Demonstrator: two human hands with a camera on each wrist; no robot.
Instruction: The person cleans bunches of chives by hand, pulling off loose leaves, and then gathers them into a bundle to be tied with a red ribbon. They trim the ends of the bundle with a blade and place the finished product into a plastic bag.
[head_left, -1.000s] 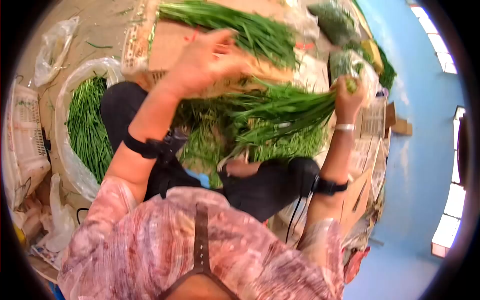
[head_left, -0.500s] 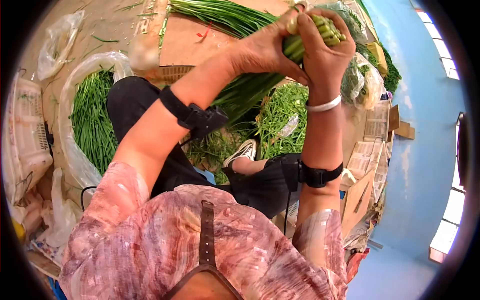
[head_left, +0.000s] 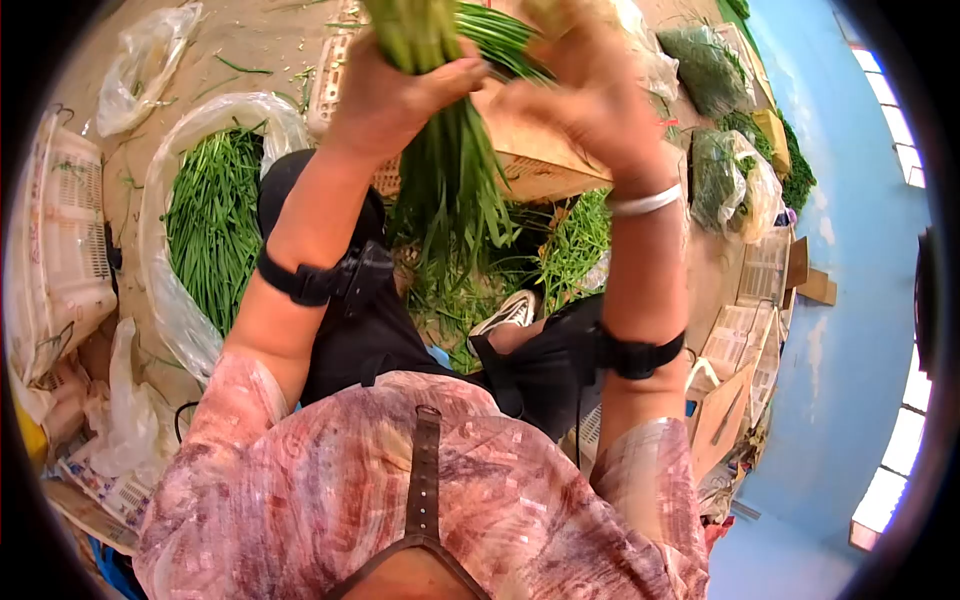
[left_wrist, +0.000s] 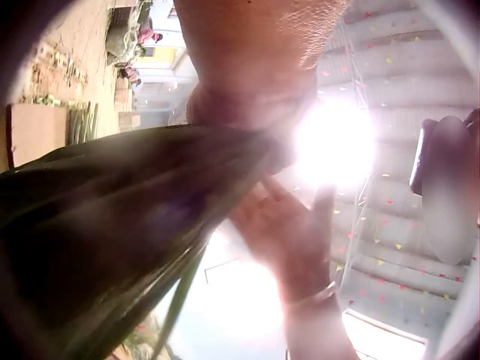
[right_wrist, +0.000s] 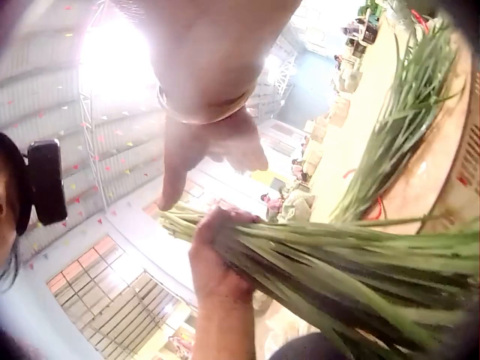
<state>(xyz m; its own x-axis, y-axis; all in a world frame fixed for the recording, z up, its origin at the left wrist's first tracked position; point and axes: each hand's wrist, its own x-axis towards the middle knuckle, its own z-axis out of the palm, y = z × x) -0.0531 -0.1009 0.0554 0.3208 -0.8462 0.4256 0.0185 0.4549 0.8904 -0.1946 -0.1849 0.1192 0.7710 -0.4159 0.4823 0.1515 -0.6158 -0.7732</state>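
My left hand (head_left: 385,105) grips a thick bunch of chives (head_left: 455,180) near the pale stem ends, leaves hanging down over the lap. In the right wrist view the fingers of that left hand (right_wrist: 221,259) wrap round the stems (right_wrist: 330,270). My right hand (head_left: 600,115), blurred and with a bracelet at its wrist, is raised beside the bunch. Its fingers and thumb are spread apart in the left wrist view, where the right hand (left_wrist: 289,232) holds nothing. A second pile of chives (right_wrist: 409,112) lies on a cardboard-topped crate (head_left: 545,160), with a red tie near it.
An open plastic bag of green stalks (head_left: 215,220) stands at the left, beside a pale plastic crate (head_left: 65,240). Loose trimmings (head_left: 575,245) cover the floor around a shoe (head_left: 505,312). Filled clear bags (head_left: 725,180) and more crates (head_left: 745,335) line the blue wall (head_left: 830,300).
The right hand first held the bunch, then both hands were around its stems. Now the left hand alone holds it, further left, and the right hand has let go.
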